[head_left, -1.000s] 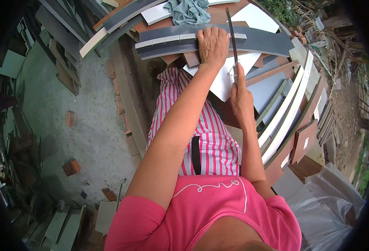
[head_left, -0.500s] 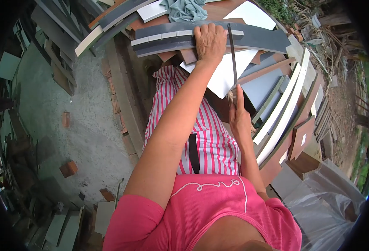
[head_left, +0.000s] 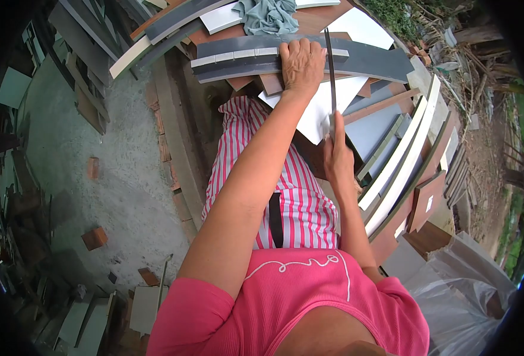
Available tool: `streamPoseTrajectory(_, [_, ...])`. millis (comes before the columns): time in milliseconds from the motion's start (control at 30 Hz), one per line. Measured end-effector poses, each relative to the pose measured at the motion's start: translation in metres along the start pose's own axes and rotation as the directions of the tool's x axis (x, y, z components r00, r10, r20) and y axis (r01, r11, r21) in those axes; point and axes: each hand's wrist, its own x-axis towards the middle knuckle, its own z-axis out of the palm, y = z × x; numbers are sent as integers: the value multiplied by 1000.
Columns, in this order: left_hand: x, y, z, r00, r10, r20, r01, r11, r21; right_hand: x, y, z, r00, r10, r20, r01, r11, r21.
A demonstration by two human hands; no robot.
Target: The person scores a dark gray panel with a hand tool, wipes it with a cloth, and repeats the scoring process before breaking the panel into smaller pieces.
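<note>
Long blade (head_left: 332,77) slid forward since earlier frame, tip now past dark board (head_left: 374,61)'s far edge; right hand (head_left: 338,155)'s grip closed round near end. Left hand (head_left: 303,62) clasps narrow strip (head_left: 232,57) atop board.

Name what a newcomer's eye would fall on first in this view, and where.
Probably the vivid pink shirt, filling the bottom centre, with striped pink-and-white trousers just above it. Then, near the top, the long thin blade in the right hand, crossing a dark board while the left hand rests on a grey strip on that board.
</note>
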Motion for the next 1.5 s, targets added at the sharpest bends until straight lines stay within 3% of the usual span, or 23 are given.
streamPoseTrajectory(100, [-1, 0, 1, 1000, 5, -13, -5, 1000, -9, -31, 19, 4, 997, -71, -43, 70, 997, -23])
streamPoseTrajectory(167, [-3, 1, -1, 1000, 5, -1, -5, 1000, -20, -27, 17, -2, 999, -27, -23, 27, 999, -26])
streamPoseTrajectory(267, [1, 1, -1, 1000, 4, 0, -4, 1000, -13, 15, -1, -9, 1000, 5, 15, -4, 995, -101])
streamPoseTrajectory(367, [1, 1, -2, 1000, -4, 4, 4, 1000, 3, 66, -14, -3, 992, -103, -70, 99, 993, -64])
streamPoseTrajectory(467, [1, 0, -5, 1000, -11, 0, 11, 1000, 2, 87, -28, -7, 998, -56, -36, 56, 998, -5])
streamPoseTrajectory(567, [0, 2, -6, 1000, -14, 14, 14, 1000, -1, 67, -20, -4, 996, -76, -51, 74, 996, -45])
streamPoseTrajectory(633, [3, 2, -6, 1000, -19, 16, 19, 1000, -1, 30, -20, -12, 988, 122, 90, -121, 993, -8])
streamPoseTrajectory(767, [1, 0, -4, 1000, -15, 25, 15, 1000, -17, -16, 2, -6, 986, 135, 97, -136, 991, 6])
streamPoseTrajectory(833, [0, 2, -5, 1000, -9, 17, 9, 999, -31, -6, -3, -9, 997, 57, 55, -58, 998, 18])
streamPoseTrajectory(900, [2, 2, -7, 1000, -18, 25, 19, 998, -53, 30, -8, -10, 993, 85, 80, -83, 996, -24])
streamPoseTrajectory(967, [3, 1, -6, 999, -24, 21, 24, 999, -29, 66, -12, -3, 997, -63, -40, 61, 997, -49])
streamPoseTrajectory(1067, [2, 1, -5, 1000, -26, 11, 26, 1000, -17, 97, -18, -2, 989, -122, -80, 124, 992, 22])
streamPoseTrajectory(1433, [-5, 0, -2, 999, 35, 3, -35, 998, -56, 1, -5, -4, 997, 72, 24, -73, 997, 13])
streamPoseTrajectory(1500, [-4, 1, -2, 999, 38, -8, -39, 997, -68, 2, -4, -5, 998, -48, -47, 49, 999, 8])
